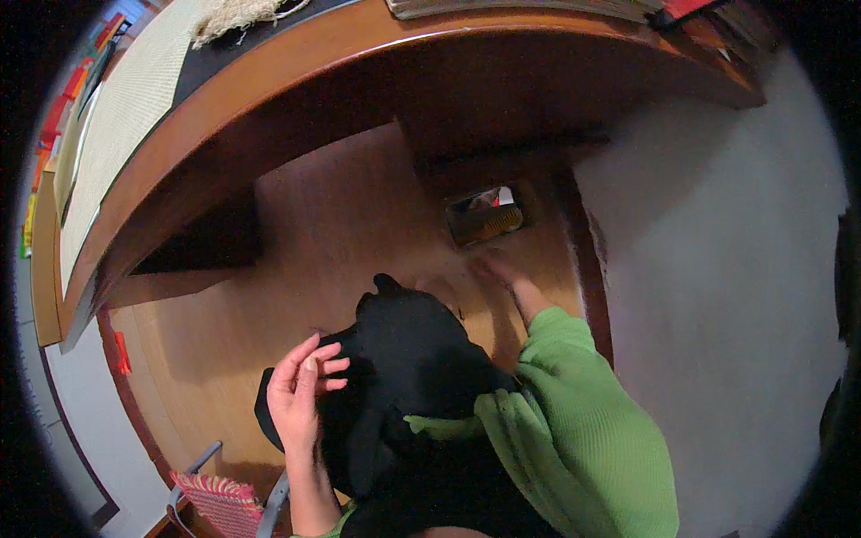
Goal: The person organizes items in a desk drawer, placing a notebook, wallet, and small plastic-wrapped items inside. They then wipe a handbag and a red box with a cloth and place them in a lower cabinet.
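My left hand (306, 383) is raised beside my black-clad lap, its fingers loosely curled and apart, with nothing seen in it. Down toward the wooden floor (316, 222) reaches my right hand (501, 269), blurred and in shadow. Just beyond its fingers lies a rectangular container or tray (485, 227) with a shiny surface and what looks like a comb or brush in it. Whether my right hand touches anything is too blurred to tell. A green sleeve covers my right arm.
A curved-looking wooden desk edge (269, 81) spans the top, bearing a pale woven mat (134, 94) and a fringed cloth (232, 20). A wall (713, 255) stands at right. A metal-framed seat with a pink woven cover (222, 504) is at lower left; a red item (122, 352) lies near the skirting.
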Available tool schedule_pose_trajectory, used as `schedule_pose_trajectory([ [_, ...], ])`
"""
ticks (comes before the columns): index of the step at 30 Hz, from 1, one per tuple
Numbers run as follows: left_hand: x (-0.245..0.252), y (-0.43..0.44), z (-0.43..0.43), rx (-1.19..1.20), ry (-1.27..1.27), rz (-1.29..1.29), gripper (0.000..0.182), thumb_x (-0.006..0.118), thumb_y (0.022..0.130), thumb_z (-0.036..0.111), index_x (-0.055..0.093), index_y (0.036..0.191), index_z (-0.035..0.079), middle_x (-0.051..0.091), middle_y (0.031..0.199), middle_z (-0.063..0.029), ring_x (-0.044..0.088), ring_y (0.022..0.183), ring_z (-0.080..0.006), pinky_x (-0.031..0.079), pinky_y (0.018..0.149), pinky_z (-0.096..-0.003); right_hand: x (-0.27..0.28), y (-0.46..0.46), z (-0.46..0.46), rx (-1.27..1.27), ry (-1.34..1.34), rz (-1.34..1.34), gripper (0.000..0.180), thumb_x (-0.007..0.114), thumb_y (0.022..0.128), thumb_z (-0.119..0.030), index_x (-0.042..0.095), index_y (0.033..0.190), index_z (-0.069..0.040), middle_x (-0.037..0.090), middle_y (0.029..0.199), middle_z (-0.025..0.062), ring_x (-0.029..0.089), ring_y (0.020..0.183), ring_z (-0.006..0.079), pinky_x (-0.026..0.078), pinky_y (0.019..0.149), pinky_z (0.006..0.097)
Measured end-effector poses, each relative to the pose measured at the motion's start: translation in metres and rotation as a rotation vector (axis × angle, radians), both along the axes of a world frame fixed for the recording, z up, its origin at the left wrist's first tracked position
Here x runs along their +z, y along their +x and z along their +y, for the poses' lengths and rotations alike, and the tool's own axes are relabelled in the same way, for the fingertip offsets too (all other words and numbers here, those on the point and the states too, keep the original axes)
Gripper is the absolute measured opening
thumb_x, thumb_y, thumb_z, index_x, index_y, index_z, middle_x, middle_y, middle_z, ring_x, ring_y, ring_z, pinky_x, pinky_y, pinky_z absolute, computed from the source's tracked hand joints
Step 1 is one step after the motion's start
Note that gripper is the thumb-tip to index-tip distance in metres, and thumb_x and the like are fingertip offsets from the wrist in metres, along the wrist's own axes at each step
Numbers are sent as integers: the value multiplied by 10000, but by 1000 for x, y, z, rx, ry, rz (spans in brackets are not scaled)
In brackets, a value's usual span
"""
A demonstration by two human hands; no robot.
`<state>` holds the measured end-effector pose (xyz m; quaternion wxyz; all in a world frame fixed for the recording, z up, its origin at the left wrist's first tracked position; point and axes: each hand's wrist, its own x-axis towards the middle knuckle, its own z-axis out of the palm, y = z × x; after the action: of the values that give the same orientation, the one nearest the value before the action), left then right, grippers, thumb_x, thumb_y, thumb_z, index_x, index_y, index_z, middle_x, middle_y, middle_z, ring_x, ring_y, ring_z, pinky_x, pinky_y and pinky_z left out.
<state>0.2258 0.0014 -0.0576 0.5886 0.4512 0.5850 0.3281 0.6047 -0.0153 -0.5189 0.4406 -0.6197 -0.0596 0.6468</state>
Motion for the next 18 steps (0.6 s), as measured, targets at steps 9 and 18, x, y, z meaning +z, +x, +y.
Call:
schedule_pose_trajectory([
  [9, -11, -24, -41, 81, 160, -68, 311, 502, 1061, 118, 588, 1318, -36, 701, 1169, -195, 712, 964, -217, 587, 779, -293, 30, -18, -140, -26, -160, -132, 300, 488, 1025, -209, 672, 1005, 27, 710, 879, 150, 682, 685, 239, 560, 610, 338],
  [18, -29, -58, -75, 192, 307, -182, 283, 521, 1055, 125, 628, 1260, -38, 726, 1106, -170, 716, 926, -190, 578, 780, -280, 73, 30, -165, 697, 160, -609, 312, 594, 956, -223, 666, 1132, 24, 728, 999, 148, 680, 865, 223, 538, 787, 388],
])
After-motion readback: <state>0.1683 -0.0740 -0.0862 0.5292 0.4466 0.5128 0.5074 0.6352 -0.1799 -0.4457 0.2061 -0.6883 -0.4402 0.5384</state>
